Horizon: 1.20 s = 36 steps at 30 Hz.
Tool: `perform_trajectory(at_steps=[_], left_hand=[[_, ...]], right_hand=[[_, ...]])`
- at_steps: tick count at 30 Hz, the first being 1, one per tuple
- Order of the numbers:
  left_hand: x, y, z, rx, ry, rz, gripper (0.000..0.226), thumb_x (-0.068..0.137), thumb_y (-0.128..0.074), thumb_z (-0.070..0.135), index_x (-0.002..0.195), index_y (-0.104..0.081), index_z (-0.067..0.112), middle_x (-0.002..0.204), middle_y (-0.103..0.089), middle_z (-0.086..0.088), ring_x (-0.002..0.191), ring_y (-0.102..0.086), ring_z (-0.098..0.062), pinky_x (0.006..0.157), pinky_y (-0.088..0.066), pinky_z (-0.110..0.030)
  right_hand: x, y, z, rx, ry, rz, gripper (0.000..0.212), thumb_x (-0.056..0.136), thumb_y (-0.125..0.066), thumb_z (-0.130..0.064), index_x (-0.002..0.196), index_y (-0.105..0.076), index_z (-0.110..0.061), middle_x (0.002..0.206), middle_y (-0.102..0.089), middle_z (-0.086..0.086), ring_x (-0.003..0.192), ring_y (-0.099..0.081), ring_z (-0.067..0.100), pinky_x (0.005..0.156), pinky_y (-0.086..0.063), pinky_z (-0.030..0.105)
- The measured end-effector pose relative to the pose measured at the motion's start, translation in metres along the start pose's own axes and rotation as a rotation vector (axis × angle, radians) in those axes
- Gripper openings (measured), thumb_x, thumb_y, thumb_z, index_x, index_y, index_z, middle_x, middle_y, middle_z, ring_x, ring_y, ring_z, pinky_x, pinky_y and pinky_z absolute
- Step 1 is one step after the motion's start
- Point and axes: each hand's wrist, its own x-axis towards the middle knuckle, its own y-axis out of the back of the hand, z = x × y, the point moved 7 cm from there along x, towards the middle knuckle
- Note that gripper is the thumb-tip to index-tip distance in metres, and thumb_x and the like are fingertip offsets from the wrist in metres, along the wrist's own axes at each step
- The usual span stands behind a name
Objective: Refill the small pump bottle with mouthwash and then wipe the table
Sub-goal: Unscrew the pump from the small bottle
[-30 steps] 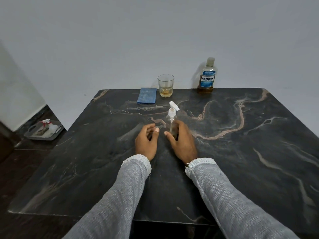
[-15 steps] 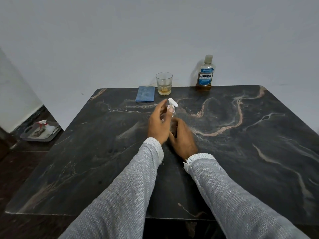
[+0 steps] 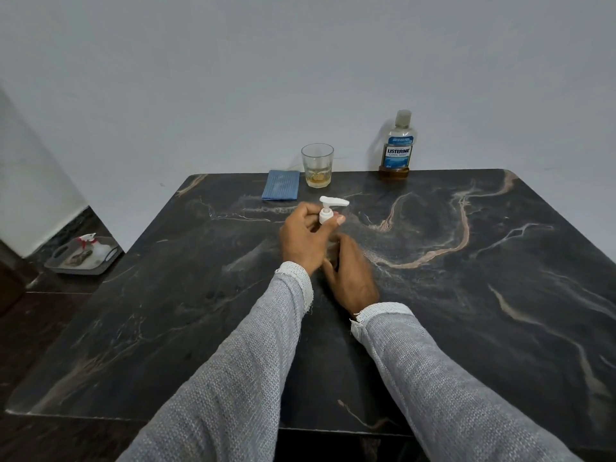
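1. The pump bottle stands upright near the middle of the dark marbled surface, its clear body mostly hidden behind the two hands
2. Its white pump head shows above the fingers, the spout pointing right
3. The left hand grips the white collar just under the pump head, thumb and fingers curled round it
4. The right hand is wrapped round the bottle's lower body, fingers curled on it, the heel of the hand near the surface
5. Both forearms are in grey knit sleeves and reach in from the near edge
6. A folded blue cloth lies flat at the far edge of the surface, behind and left of the bottle
7. A glass stands just beside the cloth on its right, with a little yellowish liquid in the bottom
8. A mouthwash bottle with a blue Listerine label stands upright at the far edge, well apart to the right of the glass, cap on; amber liquid shows in its base
9. A plain pale wall rises behind the surface
10. On the dark floor to the left lies a grey tray holding small items too blurred to tell
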Motion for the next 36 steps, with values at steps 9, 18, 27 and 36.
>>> perform_trajectory(at_steps=[9, 18, 27, 36], left_hand=[[-0.003, -0.003, -0.001, -0.048, -0.025, 0.046, 0.032, 0.072, -0.083, 0.015, 0.093, -0.061, 0.021, 0.084, -0.074, 0.008, 0.082, -0.071, -0.006, 0.075, -0.054, -0.018], [-0.016, -0.008, -0.005, 0.081, -0.131, -0.009, 0.023, 0.096, -0.056, 0.025, 0.117, -0.063, 0.018, 0.108, -0.071, 0.008, 0.106, -0.065, -0.006, 0.096, -0.051, -0.032], [-0.015, -0.002, -0.004, -0.006, -0.129, -0.059, 0.017, 0.097, -0.055, 0.021, 0.112, -0.062, 0.025, 0.110, -0.071, 0.001, 0.106, -0.065, -0.009, 0.095, -0.050, -0.031], [-0.011, -0.001, -0.011, -0.151, -0.043, -0.103, 0.027, 0.086, -0.068, 0.011, 0.106, -0.054, 0.022, 0.111, -0.070, -0.004, 0.107, -0.065, -0.012, 0.099, -0.049, -0.037]], right_hand=[[0.001, 0.000, 0.001, -0.005, 0.005, 0.005, 0.043, 0.091, -0.061, -0.022, 0.129, -0.045, -0.009, 0.120, -0.056, 0.011, 0.109, -0.053, 0.025, 0.092, -0.044, 0.041], [-0.001, 0.002, -0.001, 0.020, 0.030, 0.007, 0.042, 0.091, -0.060, -0.017, 0.130, -0.046, -0.008, 0.118, -0.055, 0.010, 0.106, -0.054, 0.024, 0.089, -0.045, 0.040], [0.000, -0.003, 0.002, 0.027, 0.040, 0.001, 0.044, 0.091, -0.061, -0.018, 0.130, -0.046, -0.005, 0.118, -0.057, 0.012, 0.106, -0.055, 0.025, 0.091, -0.045, 0.043], [0.004, -0.008, 0.010, -0.002, 0.044, 0.034, 0.043, 0.088, -0.063, -0.020, 0.127, -0.046, -0.011, 0.112, -0.057, 0.004, 0.097, -0.051, 0.012, 0.081, -0.041, 0.028]])
